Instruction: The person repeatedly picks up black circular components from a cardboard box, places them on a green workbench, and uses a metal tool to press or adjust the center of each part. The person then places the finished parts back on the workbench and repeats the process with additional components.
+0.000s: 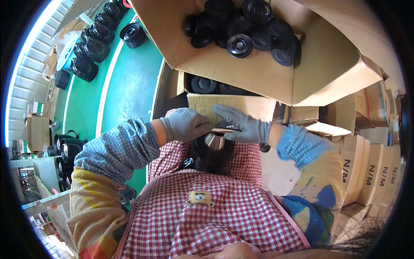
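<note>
Silver cone-shaped part (214, 142) sits against a dark body (210, 162) above the checked apron (241, 183), a thin flat bar (226, 130) at its far end. The left hand (184, 124) bends its fingers together at the bar's left end — whether they pinch, I cannot tell; the right hand (248, 126) extends its fingers, thumb side by the other end, probably for steadying. Forward, the big carton's (241, 78) lower edge limits reach — the green bench (129, 86) and stacked cartons (368, 172) leave more room sideways.

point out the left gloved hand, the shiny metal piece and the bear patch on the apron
Left gloved hand (185, 124), head view, back of the glove.
Shiny metal piece (214, 141), head view, its bright side.
Bear patch (201, 198), head view, its middle.
</note>
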